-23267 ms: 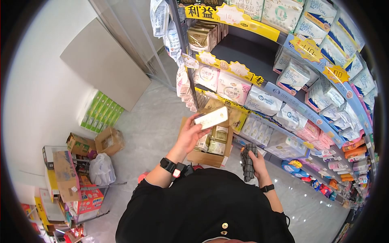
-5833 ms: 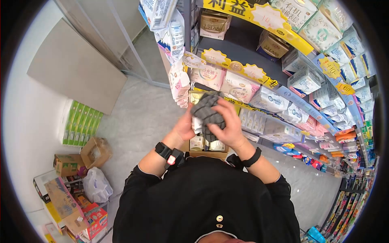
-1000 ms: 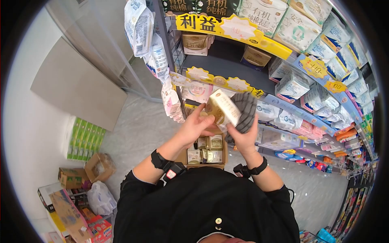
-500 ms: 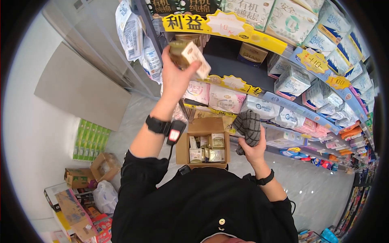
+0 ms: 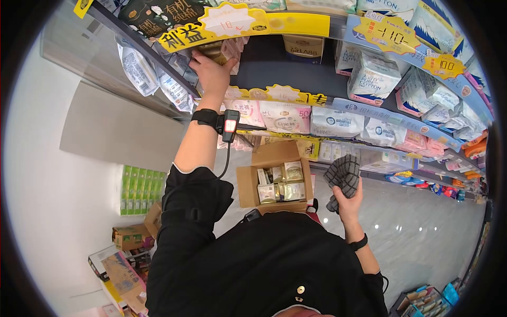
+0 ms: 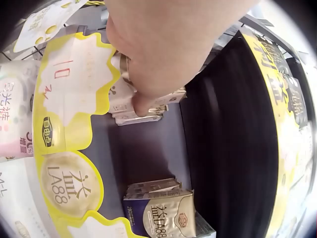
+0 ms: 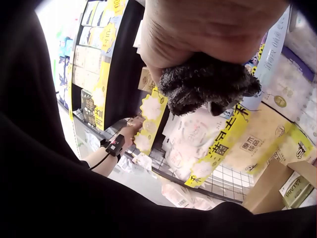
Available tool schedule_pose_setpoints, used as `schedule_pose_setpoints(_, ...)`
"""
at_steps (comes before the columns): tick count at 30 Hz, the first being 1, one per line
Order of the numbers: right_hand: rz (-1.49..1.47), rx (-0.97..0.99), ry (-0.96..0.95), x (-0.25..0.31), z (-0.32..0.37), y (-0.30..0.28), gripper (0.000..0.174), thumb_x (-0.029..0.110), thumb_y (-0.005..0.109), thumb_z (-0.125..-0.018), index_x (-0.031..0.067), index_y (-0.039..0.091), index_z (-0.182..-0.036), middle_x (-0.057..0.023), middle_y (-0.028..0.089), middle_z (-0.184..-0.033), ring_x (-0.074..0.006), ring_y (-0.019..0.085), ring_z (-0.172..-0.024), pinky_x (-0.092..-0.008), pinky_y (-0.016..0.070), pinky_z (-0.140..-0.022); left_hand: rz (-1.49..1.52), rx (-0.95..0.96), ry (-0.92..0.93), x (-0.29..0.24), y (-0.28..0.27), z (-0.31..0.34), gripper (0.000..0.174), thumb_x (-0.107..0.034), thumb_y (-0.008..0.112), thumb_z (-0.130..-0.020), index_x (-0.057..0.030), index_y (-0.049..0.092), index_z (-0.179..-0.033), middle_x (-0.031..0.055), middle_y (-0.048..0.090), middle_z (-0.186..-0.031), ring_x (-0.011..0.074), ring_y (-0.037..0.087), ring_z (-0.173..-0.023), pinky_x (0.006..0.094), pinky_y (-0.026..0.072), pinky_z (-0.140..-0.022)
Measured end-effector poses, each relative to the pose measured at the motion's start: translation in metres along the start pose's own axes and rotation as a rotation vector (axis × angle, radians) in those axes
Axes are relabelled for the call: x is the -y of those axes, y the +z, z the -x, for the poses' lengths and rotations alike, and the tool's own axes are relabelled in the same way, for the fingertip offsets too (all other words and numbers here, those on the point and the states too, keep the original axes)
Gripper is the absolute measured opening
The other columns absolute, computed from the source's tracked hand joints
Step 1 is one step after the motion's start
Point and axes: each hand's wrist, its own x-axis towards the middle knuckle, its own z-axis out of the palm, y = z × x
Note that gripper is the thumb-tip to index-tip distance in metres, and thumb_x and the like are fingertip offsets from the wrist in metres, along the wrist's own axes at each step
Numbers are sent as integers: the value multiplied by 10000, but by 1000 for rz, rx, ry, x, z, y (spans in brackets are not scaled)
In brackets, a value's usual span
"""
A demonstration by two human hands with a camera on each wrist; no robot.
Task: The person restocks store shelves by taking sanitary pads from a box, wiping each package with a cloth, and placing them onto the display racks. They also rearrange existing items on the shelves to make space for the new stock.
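Observation:
My left hand (image 5: pixel 213 76) reaches onto the dark upper shelf at its left end. It grips a gold-and-white pack of sanitary pads (image 5: pixel 221 51) there, among similar packs. In the left wrist view the thumb of the left hand (image 6: pixel 158 49) lies against the pale packs (image 6: pixel 141 111). Lower down at the right, my right hand (image 5: pixel 348 203) holds a bunched grey checked cloth (image 5: pixel 342 177). The right wrist view shows the fuzzy dark cloth (image 7: pixel 208 84) under the right hand (image 7: pixel 208 34). An open carton (image 5: pixel 248 187) with several gold packs (image 5: pixel 293 171) stands on the floor below.
Another gold pack (image 5: pixel 303 48) stands farther right on the same shelf (image 5: pixel 264 66). Yellow price strips (image 5: pixel 298 24) run along the shelf edges. Pink and white packs (image 5: pixel 285 117) fill the shelf below. Boxes (image 5: pixel 124 274) are piled at the lower left beside a wall.
The gold-and-white pack was between both hands over the carton; my left hand has carried it up and left onto the shelf. My right hand has drawn away to the right with the cloth.

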Motion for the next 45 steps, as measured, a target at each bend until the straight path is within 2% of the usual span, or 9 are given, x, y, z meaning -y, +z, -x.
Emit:
schedule_pose_setpoints(3, -13, -17, -3, -7, -2, -13, 470, -38, 659, -803, 9, 465, -1228, -76, 590, -1119, -146, 581, -978, -288, 470, -859, 20, 17, 5, -6, -12, 5, 1090, -252, 867, -624, 155, 156, -1342, 354, 329, -1267, 478, 423, -1131, 428, 420, -975)
schedule_pose_setpoints(5, -4, 5, 7, -13, -2, -23, 512, -50, 654, -801, -4, 438, -1263, -94, 579, -1166, -170, 571, -1059, -326, 446, -956, 20, 49, 9, -8, -21, 13, 1072, -257, 861, -629, 155, 170, -1338, 355, 323, -1277, 471, 424, -1143, 428, 421, -973)
schedule_pose_setpoints(8, 23, -13, 21, -13, -3, -28, 481, -24, 662, -812, 0, 450, -1243, -91, 591, -1149, -164, 578, -1034, -313, 455, -922, -93, -17, -29, -7, -25, 17, 970, -283, 834, -655, 159, 242, -1283, 364, 410, -1227, 473, 478, -1115, 436, 434, -954)
schedule_pose_setpoints(10, 22, -16, 47, -10, -4, -28, 449, -10, 658, -821, 1, 457, -1222, -93, 599, -1136, -162, 586, -1013, -306, 464, -892, -47, 182, -222, -5, -23, 11, 855, -307, 799, -690, 181, 300, -1183, 363, 510, -1129, 467, 535, -1067, 444, 457, -914)
schedule_pose_setpoints(13, 57, 4, 34, -7, -6, -27, 448, -15, 654, -821, 1, 460, -1224, -90, 599, -1135, -156, 583, -1013, -303, 463, -893, 32, 101, -126, 17, -3, -5, 777, -327, 781, -707, 184, 333, -1086, 364, 566, -1034, 467, 579, -1007, 440, 476, -879)
schedule_pose_setpoints(30, 90, -24, 105, -8, 7, -31, 435, -24, 660, -814, 13, 475, -1207, -58, 607, -1101, -127, 578, -975, -275, 462, -862, -179, 116, -152, 6, -13, -4, 901, -423, 826, -647, 135, 320, -1141, 311, 615, -1000, 433, 608, -989, 410, 510, -841)
schedule_pose_setpoints(33, 106, -48, 146, -10, 11, -38, 476, -21, 674, -809, 4, 461, -1234, -67, 610, -1108, -132, 583, -984, -282, 465, -876, -365, 70, 37, -6, -24, 5, 765, -388, 798, -681, 72, 398, -1144, 259, 638, -985, 406, 625, -964, 416, 512, -820)
schedule_pose_setpoints(36, 101, -72, 180, -19, 16, -47, 520, -21, 686, -806, -4, 443, -1265, -75, 614, -1112, -139, 590, -991, -286, 469, -888, -342, 251, 44, 13, -20, -7, 392, -373, 764, -712, -21, 645, -839, 199, 680, -819, 367, 665, -820, 433, 517, -756)
schedule_pose_setpoints(45, 100, -118, 171, -25, 16, -45, 448, -23, 677, -810, 2, 471, -1207, -68, 618, -1076, -130, 590, -958, -278, 475, -859, -356, 291, 137, 42, 10, -38, 346, -394, 755, -709, -60, 714, -789, 163, 696, -828, 345, 671, -826, 420, 526, -769)
